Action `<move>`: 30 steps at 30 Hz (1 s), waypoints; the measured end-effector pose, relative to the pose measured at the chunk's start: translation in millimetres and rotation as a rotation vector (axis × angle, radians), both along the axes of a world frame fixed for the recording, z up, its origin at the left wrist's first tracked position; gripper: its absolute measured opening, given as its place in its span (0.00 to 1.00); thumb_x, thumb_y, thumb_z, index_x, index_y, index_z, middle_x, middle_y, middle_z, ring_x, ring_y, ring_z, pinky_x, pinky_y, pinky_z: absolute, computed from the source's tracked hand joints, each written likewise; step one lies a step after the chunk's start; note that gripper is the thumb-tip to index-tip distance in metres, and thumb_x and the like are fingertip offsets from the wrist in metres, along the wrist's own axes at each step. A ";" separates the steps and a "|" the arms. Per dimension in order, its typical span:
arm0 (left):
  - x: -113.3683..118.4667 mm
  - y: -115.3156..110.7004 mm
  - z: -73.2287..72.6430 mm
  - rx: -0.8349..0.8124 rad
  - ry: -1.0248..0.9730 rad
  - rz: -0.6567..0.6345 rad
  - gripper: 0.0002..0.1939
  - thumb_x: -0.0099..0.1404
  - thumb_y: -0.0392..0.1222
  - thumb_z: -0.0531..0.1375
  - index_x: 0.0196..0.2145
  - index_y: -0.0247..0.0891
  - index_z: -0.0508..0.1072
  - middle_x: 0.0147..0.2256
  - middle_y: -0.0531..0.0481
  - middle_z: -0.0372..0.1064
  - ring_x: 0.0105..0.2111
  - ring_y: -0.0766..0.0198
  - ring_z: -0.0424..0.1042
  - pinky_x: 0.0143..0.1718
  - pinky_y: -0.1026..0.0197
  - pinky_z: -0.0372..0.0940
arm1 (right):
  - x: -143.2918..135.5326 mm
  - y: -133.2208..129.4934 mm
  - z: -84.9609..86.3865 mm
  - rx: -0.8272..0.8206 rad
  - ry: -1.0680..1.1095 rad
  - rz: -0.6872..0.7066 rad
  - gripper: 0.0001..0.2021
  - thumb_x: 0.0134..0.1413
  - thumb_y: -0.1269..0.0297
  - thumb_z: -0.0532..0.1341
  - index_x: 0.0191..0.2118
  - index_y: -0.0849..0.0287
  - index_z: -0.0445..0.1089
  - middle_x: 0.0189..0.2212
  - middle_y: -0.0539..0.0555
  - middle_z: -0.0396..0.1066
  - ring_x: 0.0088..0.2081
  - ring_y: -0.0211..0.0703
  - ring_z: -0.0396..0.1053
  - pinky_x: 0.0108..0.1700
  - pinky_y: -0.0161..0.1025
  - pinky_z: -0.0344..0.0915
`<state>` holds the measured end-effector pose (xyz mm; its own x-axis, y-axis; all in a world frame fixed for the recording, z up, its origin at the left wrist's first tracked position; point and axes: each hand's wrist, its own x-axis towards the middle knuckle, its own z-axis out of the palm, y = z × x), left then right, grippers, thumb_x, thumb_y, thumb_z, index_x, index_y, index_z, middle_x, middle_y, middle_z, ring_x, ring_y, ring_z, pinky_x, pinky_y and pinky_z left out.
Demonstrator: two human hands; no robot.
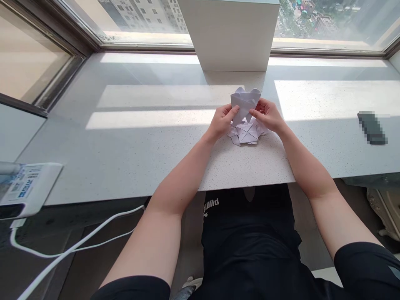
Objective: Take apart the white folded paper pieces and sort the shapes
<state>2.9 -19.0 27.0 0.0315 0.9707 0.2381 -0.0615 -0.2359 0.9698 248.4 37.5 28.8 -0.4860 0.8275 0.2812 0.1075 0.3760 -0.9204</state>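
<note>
A white folded paper piece is held up just above the grey stone windowsill counter. My left hand pinches its left lower edge and my right hand pinches its right side. Below and between my hands lies a small pile of folded white paper shapes, one showing star-like creases. The held piece stands roughly upright with its top flaps spread.
A white square pillar rises right behind the paper at the window. A dark flat object, blurred, lies at the right. A white power strip with white cables sits at the counter's left front edge.
</note>
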 end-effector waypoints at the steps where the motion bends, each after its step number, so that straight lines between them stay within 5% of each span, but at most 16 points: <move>1: 1.0 0.0 0.0 -0.004 -0.005 0.018 0.29 0.80 0.72 0.78 0.38 0.43 0.84 0.30 0.48 0.79 0.36 0.52 0.85 0.35 0.55 0.77 | 0.1 1.6 -1.6 -0.001 -0.005 -0.013 0.43 0.60 0.14 0.80 0.61 0.47 0.86 0.53 0.59 0.89 0.59 0.64 0.87 0.65 0.63 0.87; 8: -2.7 12.4 -25.2 -0.100 -0.073 0.270 0.31 0.88 0.68 0.68 0.34 0.46 0.68 0.30 0.51 0.65 0.33 0.56 0.77 0.28 0.58 0.70 | 5.5 10.0 -5.5 0.025 -0.020 -0.176 0.42 0.68 0.14 0.74 0.64 0.47 0.83 0.52 0.58 0.85 0.57 0.62 0.85 0.62 0.63 0.87; 12: -5.3 17.4 -35.2 -0.086 -0.099 0.308 0.27 0.88 0.59 0.66 0.33 0.47 0.62 0.32 0.49 0.63 0.37 0.52 0.77 0.37 0.51 0.75 | -2.3 -4.5 9.3 -0.004 -0.036 -0.236 0.42 0.69 0.15 0.73 0.68 0.45 0.81 0.54 0.59 0.86 0.57 0.64 0.85 0.63 0.65 0.87; 16: 1.7 11.2 -24.9 -0.055 -0.070 0.235 0.16 0.82 0.57 0.73 0.41 0.47 0.76 0.39 0.46 0.78 0.46 0.48 0.83 0.49 0.46 0.82 | -14.0 -19.8 21.6 -0.031 -0.069 -0.227 0.40 0.72 0.15 0.70 0.68 0.43 0.82 0.55 0.59 0.86 0.57 0.63 0.86 0.60 0.63 0.87; 20: 12.9 -1.5 -6.5 -0.074 -0.079 0.138 0.15 0.80 0.58 0.77 0.52 0.46 0.85 0.49 0.42 0.90 0.54 0.46 0.90 0.57 0.44 0.87 | -20.2 -22.8 18.6 -0.018 -0.062 -0.179 0.43 0.70 0.11 0.68 0.62 0.47 0.83 0.51 0.59 0.85 0.55 0.61 0.88 0.58 0.60 0.87; 30: 22.0 -13.9 4.0 -0.018 -0.055 0.026 0.18 0.81 0.59 0.78 0.56 0.44 0.90 0.54 0.39 0.94 0.61 0.41 0.93 0.65 0.38 0.89 | -18.2 -22.9 10.8 -0.090 -0.035 -0.194 0.50 0.57 0.04 0.70 0.59 0.45 0.72 0.46 0.57 0.86 0.47 0.57 0.86 0.54 0.61 0.85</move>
